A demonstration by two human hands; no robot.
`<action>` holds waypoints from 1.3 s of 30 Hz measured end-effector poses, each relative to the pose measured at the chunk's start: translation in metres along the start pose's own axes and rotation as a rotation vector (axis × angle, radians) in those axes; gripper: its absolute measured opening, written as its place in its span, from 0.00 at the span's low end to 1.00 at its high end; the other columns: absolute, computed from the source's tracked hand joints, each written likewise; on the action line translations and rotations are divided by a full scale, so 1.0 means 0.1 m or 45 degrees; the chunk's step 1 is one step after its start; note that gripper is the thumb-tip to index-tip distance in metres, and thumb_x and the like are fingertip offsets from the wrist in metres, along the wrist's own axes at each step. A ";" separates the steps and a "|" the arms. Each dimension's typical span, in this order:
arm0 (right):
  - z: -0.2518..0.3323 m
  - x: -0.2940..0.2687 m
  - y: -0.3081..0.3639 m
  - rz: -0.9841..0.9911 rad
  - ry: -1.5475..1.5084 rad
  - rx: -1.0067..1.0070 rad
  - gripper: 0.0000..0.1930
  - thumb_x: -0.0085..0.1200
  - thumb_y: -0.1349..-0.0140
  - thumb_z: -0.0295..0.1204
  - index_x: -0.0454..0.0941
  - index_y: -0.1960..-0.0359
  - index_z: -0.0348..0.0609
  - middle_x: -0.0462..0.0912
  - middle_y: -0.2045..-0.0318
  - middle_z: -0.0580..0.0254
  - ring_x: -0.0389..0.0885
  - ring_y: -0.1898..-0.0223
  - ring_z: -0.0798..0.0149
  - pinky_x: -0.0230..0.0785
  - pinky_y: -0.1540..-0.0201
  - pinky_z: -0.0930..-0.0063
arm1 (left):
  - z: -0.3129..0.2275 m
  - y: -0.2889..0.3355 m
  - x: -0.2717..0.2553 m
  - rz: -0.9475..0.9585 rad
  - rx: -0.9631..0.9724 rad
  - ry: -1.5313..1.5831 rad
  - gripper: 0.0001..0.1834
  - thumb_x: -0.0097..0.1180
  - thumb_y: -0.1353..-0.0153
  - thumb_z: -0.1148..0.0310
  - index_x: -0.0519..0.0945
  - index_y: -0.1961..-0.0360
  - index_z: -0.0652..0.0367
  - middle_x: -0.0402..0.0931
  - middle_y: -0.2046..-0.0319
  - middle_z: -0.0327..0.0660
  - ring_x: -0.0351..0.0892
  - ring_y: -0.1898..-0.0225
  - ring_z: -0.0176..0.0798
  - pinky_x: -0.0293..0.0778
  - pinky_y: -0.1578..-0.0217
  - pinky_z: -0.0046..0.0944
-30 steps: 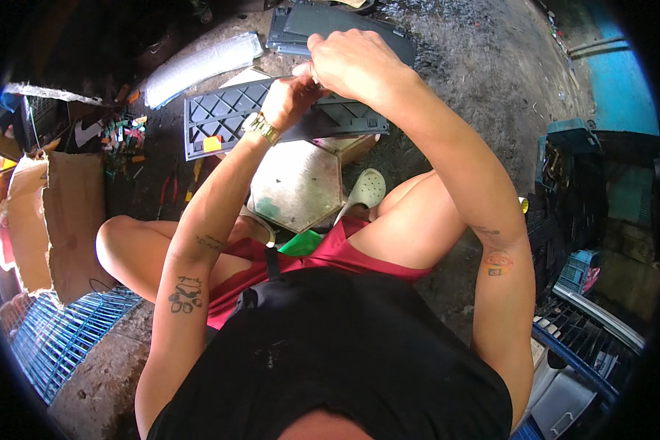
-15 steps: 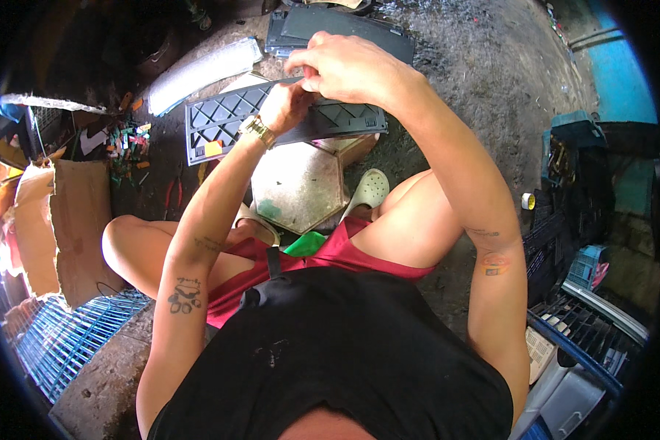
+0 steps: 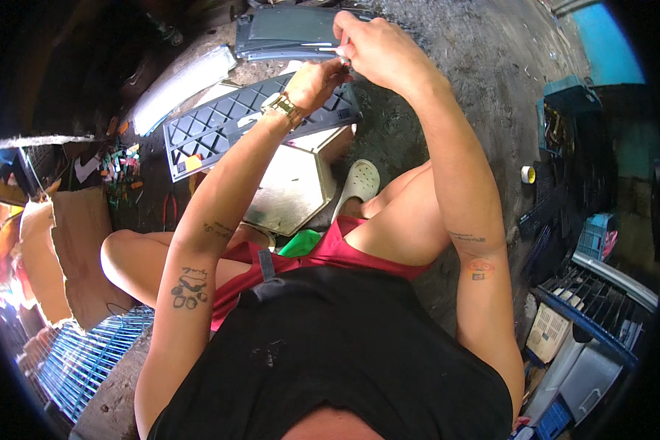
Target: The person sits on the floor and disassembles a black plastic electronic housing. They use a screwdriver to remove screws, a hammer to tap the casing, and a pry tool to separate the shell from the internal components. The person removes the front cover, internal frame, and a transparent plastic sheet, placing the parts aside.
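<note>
The black panel [image 3: 231, 116] is lying slantwise across the upper middle of the frame, resting over a pale hexagonal block [image 3: 290, 187], with an orange patch [image 3: 193, 163] showing near its lower left corner. The left hand [image 3: 315, 86], wearing a gold watch [image 3: 281, 108], is curling its fingers inward over the panel's right half; whether it is also touching the panel, I cannot tell. The right hand [image 3: 385, 55] is hanging just beyond, half curled, its index finger arching above the thumb. A small white piece [image 3: 343, 57] is showing where the fingertips are meeting, though what it is, and which hand is holding it, I cannot tell. Judging by its thin body and crisscross ribs, the panel is probably being light and fairly stiff, plastic-like, smooth enough to be slipping on the block and perhaps cracking if bent hard. Its long raised rims are looking like the best hold, one hand near each end, rather than the thin ribs. Compared with half a second ago, both hands are sitting farther toward the upper right and nearer the panel's right end, and the white piece is showing more clearly. The panel is slanting more, its left end lower; the stack of dark panels [image 3: 286, 28] and the silvery sheet [image 3: 180, 89] are also appearing farther left, so a head turn is likely playing a part.
</note>
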State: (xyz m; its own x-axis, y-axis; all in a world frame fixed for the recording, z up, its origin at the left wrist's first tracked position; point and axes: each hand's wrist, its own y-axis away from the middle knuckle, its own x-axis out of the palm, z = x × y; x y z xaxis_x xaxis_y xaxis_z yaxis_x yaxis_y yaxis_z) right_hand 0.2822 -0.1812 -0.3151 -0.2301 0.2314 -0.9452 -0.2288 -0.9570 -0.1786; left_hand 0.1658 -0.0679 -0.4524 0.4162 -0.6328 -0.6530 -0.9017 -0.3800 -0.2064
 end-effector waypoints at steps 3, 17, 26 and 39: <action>-0.08 0.08 0.07 0.026 0.012 -0.005 0.08 0.52 0.29 0.31 0.76 0.54 0.42 0.87 0.67 0.48 0.87 0.60 0.43 0.78 0.57 0.51 | 0.06 0.03 0.09 0.015 -0.025 -0.003 0.09 0.62 0.33 0.68 0.85 0.55 0.59 0.86 0.68 0.52 0.86 0.67 0.53 0.78 0.64 0.47; -0.11 0.20 0.08 0.000 0.037 0.045 0.14 0.60 0.35 0.37 0.78 0.55 0.43 0.87 0.67 0.43 0.89 0.60 0.42 0.82 0.57 0.48 | 0.29 0.10 0.21 -0.045 0.088 0.000 0.10 0.60 0.30 0.62 0.83 0.54 0.54 0.84 0.71 0.53 0.86 0.69 0.58 0.78 0.68 0.52; 0.11 0.06 0.07 -0.058 0.100 0.151 0.21 0.62 0.35 0.50 0.81 0.54 0.47 0.89 0.66 0.48 0.89 0.60 0.44 0.82 0.54 0.49 | 0.28 0.17 0.16 0.030 0.195 -0.122 0.11 0.51 0.32 0.75 0.76 0.49 0.58 0.87 0.71 0.48 0.87 0.70 0.57 0.82 0.67 0.53; 0.10 0.11 0.09 0.035 0.217 0.144 0.18 0.58 0.31 0.47 0.83 0.55 0.45 0.88 0.69 0.50 0.89 0.61 0.44 0.81 0.55 0.50 | 0.38 0.17 0.32 -0.108 0.160 -0.172 0.10 0.59 0.33 0.67 0.80 0.52 0.53 0.83 0.73 0.55 0.84 0.70 0.62 0.79 0.68 0.55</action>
State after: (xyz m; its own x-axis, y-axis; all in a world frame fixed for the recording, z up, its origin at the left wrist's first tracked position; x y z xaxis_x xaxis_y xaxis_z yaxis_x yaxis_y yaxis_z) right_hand 0.2680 -0.1857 -0.3248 -0.0762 0.1634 -0.9836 -0.3313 -0.9346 -0.1296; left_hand 0.1594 -0.0690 -0.5041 0.4792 -0.5030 -0.7193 -0.8752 -0.3357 -0.3483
